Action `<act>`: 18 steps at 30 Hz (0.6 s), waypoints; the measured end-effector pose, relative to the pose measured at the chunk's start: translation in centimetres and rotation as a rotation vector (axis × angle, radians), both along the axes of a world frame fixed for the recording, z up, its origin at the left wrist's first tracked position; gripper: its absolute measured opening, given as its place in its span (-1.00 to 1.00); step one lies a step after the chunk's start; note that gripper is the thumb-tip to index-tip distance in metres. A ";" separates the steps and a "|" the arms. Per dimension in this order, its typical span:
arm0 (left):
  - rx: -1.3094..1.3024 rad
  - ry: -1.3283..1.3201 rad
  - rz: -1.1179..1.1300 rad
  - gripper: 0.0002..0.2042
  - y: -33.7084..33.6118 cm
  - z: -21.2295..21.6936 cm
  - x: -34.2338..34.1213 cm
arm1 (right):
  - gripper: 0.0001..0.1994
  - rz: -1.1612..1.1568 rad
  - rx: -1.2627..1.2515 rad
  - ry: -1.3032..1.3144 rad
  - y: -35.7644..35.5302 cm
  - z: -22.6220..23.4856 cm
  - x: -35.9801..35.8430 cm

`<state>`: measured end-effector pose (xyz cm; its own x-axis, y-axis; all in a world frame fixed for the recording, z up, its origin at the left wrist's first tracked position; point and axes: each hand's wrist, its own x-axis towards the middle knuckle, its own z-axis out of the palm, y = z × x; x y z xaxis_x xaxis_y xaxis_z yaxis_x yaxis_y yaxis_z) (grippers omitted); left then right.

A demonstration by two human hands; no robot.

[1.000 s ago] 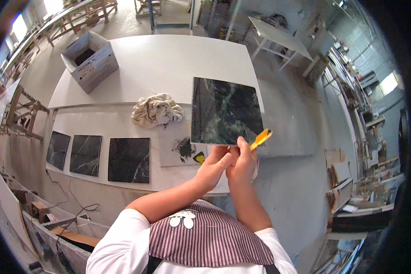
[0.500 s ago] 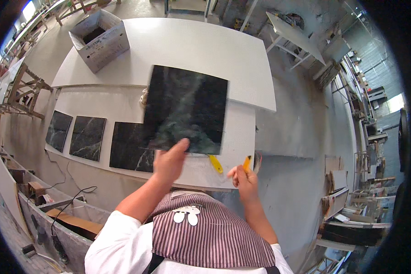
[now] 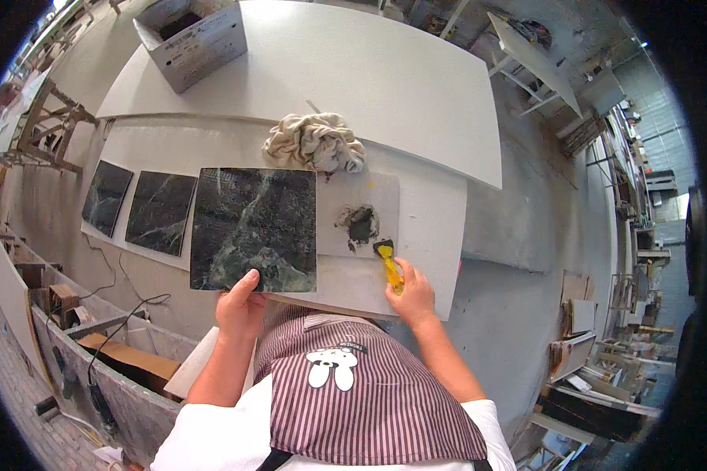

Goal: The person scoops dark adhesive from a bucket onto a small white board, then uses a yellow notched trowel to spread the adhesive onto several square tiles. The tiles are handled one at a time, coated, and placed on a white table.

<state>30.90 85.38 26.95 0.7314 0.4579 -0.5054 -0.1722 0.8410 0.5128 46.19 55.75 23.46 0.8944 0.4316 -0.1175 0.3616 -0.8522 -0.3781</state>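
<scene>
Watching remotely, I count three tiles (image 3: 254,224): two on the table (image 3: 436,251), one gripped by the left hand (image 3: 241,308), left of one paste patch (image 3: 361,226). The right hand (image 3: 413,297) grips one scraper (image 3: 389,264).

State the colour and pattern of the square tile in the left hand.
The square tile is near-black with pale green, marbled veining; head view shows it best.

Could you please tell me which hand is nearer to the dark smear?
Right. The right hand is below and right of the dark smear, holding a yellow tool; the left hand is farther off, lower left, holding a dark tile.
</scene>
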 end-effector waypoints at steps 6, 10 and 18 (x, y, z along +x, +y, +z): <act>-0.040 0.009 0.031 -0.84 -0.3 -0.3 -1.0 | -0.53 -0.001 0.100 0.164 1.6 3.0 1.7; -0.051 0.017 0.011 -0.82 -0.3 -0.5 -1.4 | -0.54 0.089 0.245 0.140 4.3 4.4 2.6; -0.075 0.096 -0.037 -0.76 -0.2 0.7 -1.6 | -0.51 0.168 0.064 0.057 6.6 0.8 3.5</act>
